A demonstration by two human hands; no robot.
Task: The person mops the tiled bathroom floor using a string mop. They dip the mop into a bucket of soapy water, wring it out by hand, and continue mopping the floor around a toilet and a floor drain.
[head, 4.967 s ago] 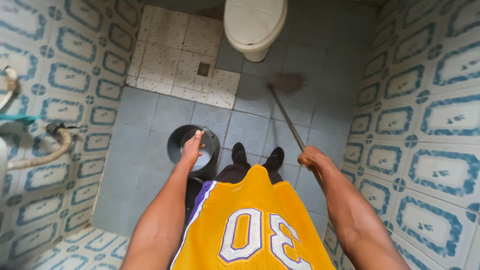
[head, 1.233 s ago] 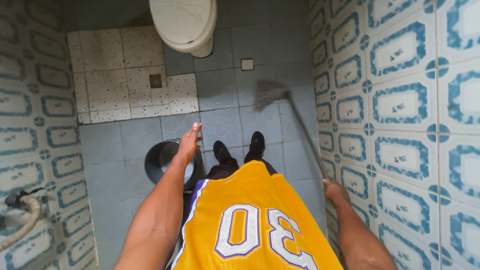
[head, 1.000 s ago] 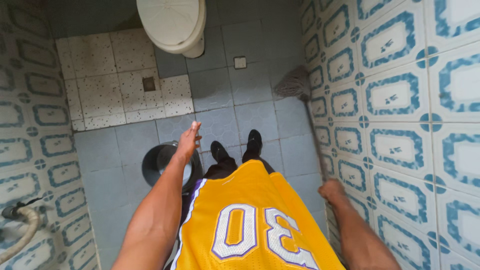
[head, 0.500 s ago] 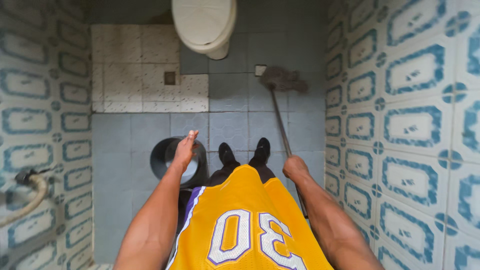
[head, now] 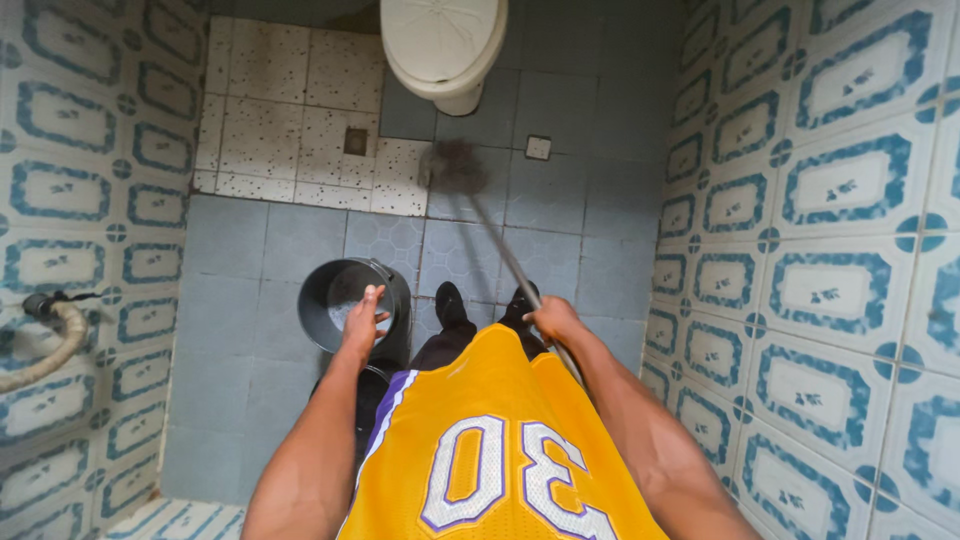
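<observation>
My right hand (head: 553,318) grips the thin handle of a long brush (head: 500,245). Its dark bristle head (head: 455,167) rests on the grey floor tiles just in front of the toilet base. My left hand (head: 362,320) hangs with loose fingers over a dark grey bucket (head: 322,305) standing on the floor by my left foot; the hand holds nothing that I can see. My yellow jersey fills the bottom of the view, and my black shoes show below the bucket's level.
A white toilet (head: 443,45) stands at the far wall. A speckled pale tile patch with a small square drain (head: 354,141) lies to its left. Blue-patterned tiled walls close in on both sides. A hose on a tap (head: 52,325) juts from the left wall.
The brush head has swept left across the floor, from the right wall toward the toilet base. My right hand came forward on the handle. My left hand stays over the bucket.
</observation>
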